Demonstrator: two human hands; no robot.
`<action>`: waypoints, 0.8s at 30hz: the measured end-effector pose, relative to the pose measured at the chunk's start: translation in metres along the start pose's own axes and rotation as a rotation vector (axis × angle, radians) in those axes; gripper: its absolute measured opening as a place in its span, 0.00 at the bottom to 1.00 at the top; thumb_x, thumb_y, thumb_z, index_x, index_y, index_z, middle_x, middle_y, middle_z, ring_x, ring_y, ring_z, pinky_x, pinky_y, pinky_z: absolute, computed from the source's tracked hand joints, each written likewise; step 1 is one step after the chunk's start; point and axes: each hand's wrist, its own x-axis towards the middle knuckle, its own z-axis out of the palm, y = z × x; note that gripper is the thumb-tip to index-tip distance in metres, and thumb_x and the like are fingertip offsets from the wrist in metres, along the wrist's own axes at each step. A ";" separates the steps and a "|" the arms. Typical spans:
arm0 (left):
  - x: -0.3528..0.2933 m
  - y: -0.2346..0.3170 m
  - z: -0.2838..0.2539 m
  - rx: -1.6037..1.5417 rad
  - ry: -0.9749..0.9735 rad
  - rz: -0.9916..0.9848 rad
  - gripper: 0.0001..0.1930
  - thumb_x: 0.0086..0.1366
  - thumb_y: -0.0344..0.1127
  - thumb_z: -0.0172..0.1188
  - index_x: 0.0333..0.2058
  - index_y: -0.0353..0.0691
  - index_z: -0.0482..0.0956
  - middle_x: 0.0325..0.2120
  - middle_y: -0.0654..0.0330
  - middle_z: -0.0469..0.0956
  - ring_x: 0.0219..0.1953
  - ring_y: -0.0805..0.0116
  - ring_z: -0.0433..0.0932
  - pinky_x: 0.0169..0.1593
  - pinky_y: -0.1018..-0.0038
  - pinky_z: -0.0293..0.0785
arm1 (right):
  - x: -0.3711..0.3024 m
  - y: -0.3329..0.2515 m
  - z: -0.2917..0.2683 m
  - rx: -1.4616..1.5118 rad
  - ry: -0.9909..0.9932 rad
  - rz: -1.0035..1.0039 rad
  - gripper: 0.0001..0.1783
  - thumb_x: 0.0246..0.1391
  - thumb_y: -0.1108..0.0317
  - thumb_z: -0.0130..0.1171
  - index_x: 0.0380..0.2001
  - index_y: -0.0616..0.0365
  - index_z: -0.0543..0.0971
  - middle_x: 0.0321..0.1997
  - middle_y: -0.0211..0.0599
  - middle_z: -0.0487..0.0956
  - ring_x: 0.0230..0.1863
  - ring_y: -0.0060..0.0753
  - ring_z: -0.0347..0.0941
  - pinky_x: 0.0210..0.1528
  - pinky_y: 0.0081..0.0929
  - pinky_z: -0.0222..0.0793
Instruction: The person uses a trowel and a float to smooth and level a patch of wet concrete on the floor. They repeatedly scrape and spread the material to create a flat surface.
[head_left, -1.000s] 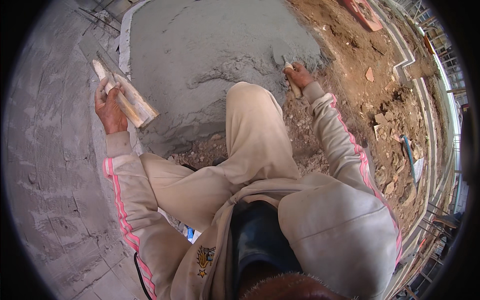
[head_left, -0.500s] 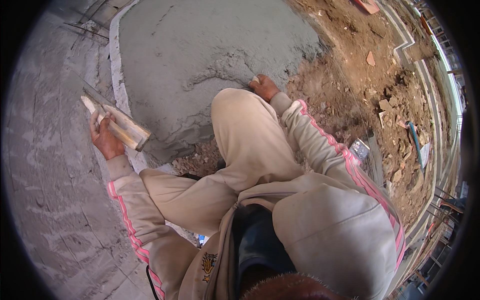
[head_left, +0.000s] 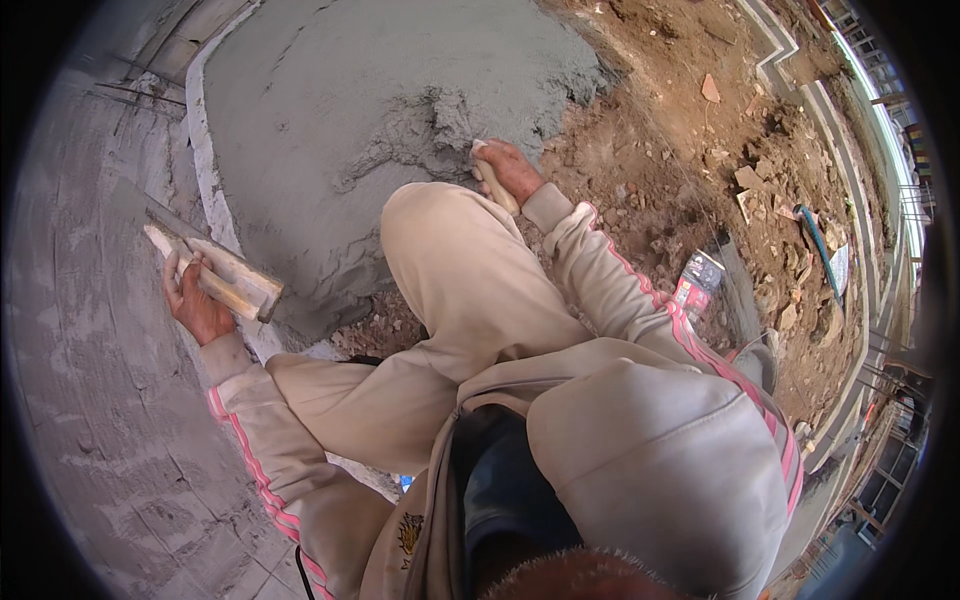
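Observation:
My left hand (head_left: 203, 308) is closed round a wooden hand float (head_left: 238, 282), held tilted over the pale edge strip of a wet grey concrete patch (head_left: 310, 90). In my right hand (head_left: 512, 168) is a trowel, gripped by its pale handle (head_left: 497, 190). The trowel's blade cannot be made out against the rough, lumpy concrete beyond my fist. This hand is at the near right border of the patch, just past my bent knee (head_left: 440, 240).
Left of the patch lies a grey scored slab (head_left: 100, 400). Brown soil with broken rubble (head_left: 650, 200) spreads to the right. A printed packet (head_left: 698, 280) lies beside my right forearm, and a blue-handled tool (head_left: 818, 245) farther right.
The view has shifted, moving the scene leftward. My right hand has turned, so the trowel's handle now shows, and the concrete by it is more heaped up. My left hand still holds the float.

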 end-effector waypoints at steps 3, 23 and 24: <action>0.004 -0.004 -0.003 -0.013 0.017 -0.039 0.21 0.62 0.20 0.54 0.55 0.33 0.66 0.47 0.47 0.73 0.49 0.60 0.75 0.54 0.69 0.74 | -0.026 -0.004 -0.020 0.092 0.093 0.019 0.13 0.56 0.59 0.46 0.37 0.57 0.69 0.25 0.34 0.71 0.18 0.28 0.67 0.18 0.29 0.67; 0.011 -0.024 -0.022 -0.058 -0.056 -0.100 0.21 0.62 0.22 0.55 0.55 0.33 0.66 0.45 0.46 0.74 0.47 0.61 0.75 0.54 0.71 0.73 | -0.016 0.055 -0.119 -0.577 1.312 -0.437 0.24 0.50 0.63 0.54 0.48 0.65 0.66 0.40 0.60 0.74 0.43 0.63 0.71 0.48 0.46 0.67; 0.009 -0.025 -0.026 -0.053 -0.049 -0.105 0.21 0.62 0.22 0.55 0.55 0.33 0.66 0.45 0.46 0.74 0.47 0.61 0.75 0.54 0.70 0.73 | 0.015 0.041 -0.098 -0.558 1.142 -0.302 0.24 0.51 0.63 0.54 0.49 0.66 0.66 0.45 0.63 0.73 0.48 0.63 0.71 0.51 0.48 0.65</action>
